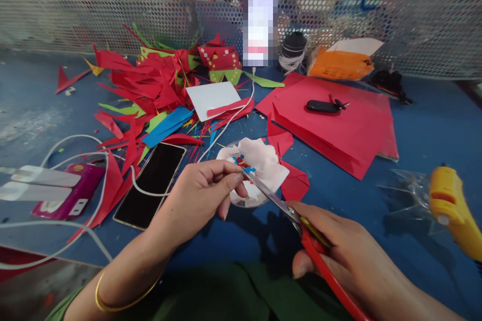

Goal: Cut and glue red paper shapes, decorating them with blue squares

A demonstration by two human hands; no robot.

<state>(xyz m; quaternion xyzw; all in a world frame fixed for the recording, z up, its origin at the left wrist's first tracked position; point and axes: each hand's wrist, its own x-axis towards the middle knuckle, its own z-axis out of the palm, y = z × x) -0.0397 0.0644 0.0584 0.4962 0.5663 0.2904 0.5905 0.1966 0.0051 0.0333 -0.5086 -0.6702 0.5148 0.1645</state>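
Note:
In the middle, my left hand (211,185) is closed in a pinch. A thin strip of paper, mostly hidden, seems to sit at its fingertips; its colour is hard to make out. My right hand (339,241) grips red-handled scissors (276,200), whose blades point up and left. The blade tips are right at the left fingertips. Just beneath is a shallow dish lined with crumpled white paper (269,160), holding small cut bits of red and blue paper (243,162).
Red paper scraps (161,80) heap at left, near a dark phone (150,185) and a purple power bank (71,195) with white cables. Red sheets (335,115) carry a key fob (326,106). A yellow glue gun (450,205) lies right. A lit phone (259,30) leans against perforated mesh.

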